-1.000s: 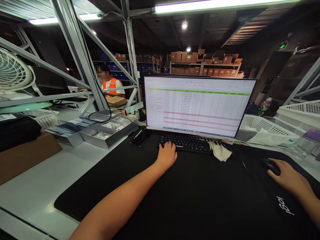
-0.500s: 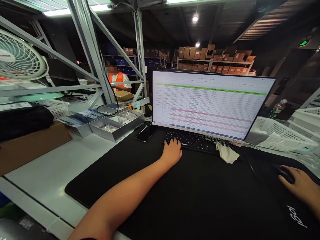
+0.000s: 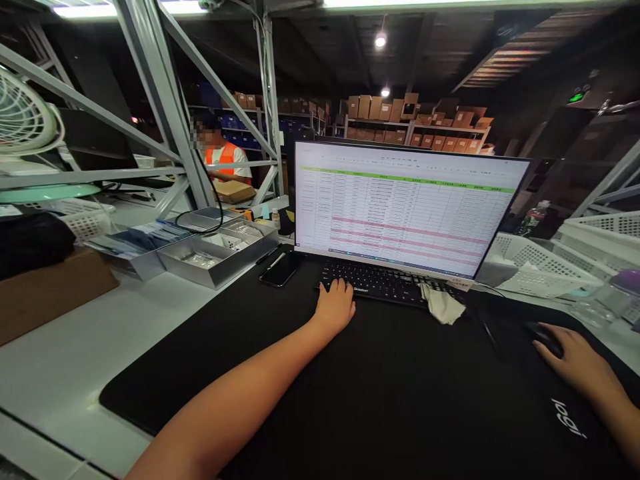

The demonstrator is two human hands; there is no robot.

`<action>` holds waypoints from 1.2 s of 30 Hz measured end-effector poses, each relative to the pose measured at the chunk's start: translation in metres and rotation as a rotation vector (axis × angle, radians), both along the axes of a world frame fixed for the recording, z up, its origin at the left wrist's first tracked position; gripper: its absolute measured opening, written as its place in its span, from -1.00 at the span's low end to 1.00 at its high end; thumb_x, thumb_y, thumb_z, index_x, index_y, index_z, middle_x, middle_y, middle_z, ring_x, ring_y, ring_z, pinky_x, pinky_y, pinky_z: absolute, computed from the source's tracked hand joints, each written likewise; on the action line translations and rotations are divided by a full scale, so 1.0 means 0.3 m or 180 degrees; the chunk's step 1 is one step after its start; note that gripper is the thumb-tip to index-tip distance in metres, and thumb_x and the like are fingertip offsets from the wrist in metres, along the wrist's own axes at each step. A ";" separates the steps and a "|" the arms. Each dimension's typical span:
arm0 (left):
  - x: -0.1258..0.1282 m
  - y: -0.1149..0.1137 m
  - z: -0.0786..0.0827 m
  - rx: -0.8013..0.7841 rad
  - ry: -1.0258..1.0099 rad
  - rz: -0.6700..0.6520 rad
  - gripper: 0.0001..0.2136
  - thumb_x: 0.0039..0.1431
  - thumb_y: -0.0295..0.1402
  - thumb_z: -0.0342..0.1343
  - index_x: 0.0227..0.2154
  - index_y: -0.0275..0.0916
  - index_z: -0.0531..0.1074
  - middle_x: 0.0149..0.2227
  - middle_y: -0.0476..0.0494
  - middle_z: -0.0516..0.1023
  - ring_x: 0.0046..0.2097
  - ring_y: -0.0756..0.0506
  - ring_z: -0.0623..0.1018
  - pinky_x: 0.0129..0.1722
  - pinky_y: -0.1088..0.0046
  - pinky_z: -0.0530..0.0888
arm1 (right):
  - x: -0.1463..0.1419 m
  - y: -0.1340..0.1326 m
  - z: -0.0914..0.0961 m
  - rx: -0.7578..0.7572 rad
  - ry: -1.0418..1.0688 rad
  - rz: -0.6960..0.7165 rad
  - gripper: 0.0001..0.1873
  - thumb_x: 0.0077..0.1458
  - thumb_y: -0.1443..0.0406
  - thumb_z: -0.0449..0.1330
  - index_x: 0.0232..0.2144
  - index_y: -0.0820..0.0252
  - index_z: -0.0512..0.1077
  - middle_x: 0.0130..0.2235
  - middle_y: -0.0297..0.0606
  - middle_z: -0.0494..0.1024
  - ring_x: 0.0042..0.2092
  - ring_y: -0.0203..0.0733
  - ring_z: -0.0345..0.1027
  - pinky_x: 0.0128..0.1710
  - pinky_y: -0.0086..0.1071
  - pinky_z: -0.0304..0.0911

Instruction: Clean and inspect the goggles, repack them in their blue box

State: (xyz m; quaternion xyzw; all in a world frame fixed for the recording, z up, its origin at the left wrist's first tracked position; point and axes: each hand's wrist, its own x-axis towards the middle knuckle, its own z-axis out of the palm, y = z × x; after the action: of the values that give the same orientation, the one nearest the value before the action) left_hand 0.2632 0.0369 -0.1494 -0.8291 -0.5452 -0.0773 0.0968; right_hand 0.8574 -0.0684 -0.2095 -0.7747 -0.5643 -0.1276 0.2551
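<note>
My left hand (image 3: pixel 334 308) rests on the black desk mat (image 3: pixel 380 387) with its fingers curled onto the left end of the black keyboard (image 3: pixel 385 281). My right hand (image 3: pixel 575 360) lies over a black mouse (image 3: pixel 543 335) at the right, fingers wrapped on it. Behind the keyboard stands a monitor (image 3: pixel 407 207) showing a spreadsheet with green and pink rows. A crumpled cloth (image 3: pixel 440 303) lies on the keyboard's right end.
A black phone (image 3: pixel 281 269) lies left of the keyboard. Grey metal trays (image 3: pixel 210 250) sit on the white bench, a cardboard box (image 3: pixel 50 287) and fan (image 3: pixel 25 120) at far left. White baskets (image 3: pixel 555 260) stand at right. A person in an orange vest (image 3: pixel 223 157) works behind the rack.
Only the camera view shifted slightly; both hands stay on the keyboard and the mouse.
</note>
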 end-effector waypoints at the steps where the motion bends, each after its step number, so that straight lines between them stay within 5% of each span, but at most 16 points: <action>1: 0.001 0.000 0.001 -0.0016 -0.0005 0.0011 -0.50 0.49 -0.31 -0.06 0.39 -0.41 0.30 0.44 -0.50 0.33 0.44 -0.41 0.33 0.39 -0.27 0.34 | -0.016 -0.004 0.009 -0.0012 0.0012 -0.0019 -0.38 0.01 -0.13 0.04 -0.01 0.03 0.50 0.06 0.10 0.61 0.19 0.37 0.49 0.21 0.17 0.41; 7: -0.001 0.012 -0.008 0.0106 0.0025 0.0012 -0.51 0.48 -0.34 -0.05 0.37 -0.41 0.33 0.43 -0.53 0.35 0.43 -0.42 0.36 0.37 -0.28 0.36 | -0.092 -0.026 0.052 0.0012 0.0021 -0.0211 -0.44 0.12 -0.02 0.09 0.04 0.12 0.53 0.12 0.09 0.59 0.20 0.29 0.49 0.23 0.09 0.41; 23: 0.004 0.009 0.001 0.0109 0.0064 0.0021 -0.53 0.48 -0.36 -0.05 0.35 -0.42 0.35 0.42 -0.55 0.36 0.43 -0.42 0.38 0.36 -0.26 0.38 | 0.035 0.011 -0.056 0.0152 -0.0156 -0.0317 -0.33 0.21 -0.06 0.04 0.14 0.26 0.51 0.11 0.13 0.54 0.15 0.26 0.48 0.21 0.10 0.39; 36: 0.003 0.011 -0.002 0.0157 0.0051 0.0024 -0.53 0.47 -0.36 -0.04 0.35 -0.40 0.37 0.41 -0.55 0.36 0.42 -0.43 0.39 0.36 -0.25 0.39 | -0.022 0.000 -0.012 0.0183 -0.0018 -0.0382 -0.40 0.14 0.03 0.10 0.10 0.22 0.53 0.10 0.09 0.55 0.18 0.23 0.47 0.28 0.06 0.35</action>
State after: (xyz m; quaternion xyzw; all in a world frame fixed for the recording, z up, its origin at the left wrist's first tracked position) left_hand 0.2642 0.0402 -0.1499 -0.8250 -0.5454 -0.0837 0.1218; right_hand 0.8508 -0.0683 -0.2131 -0.7991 -0.5137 -0.1611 0.2676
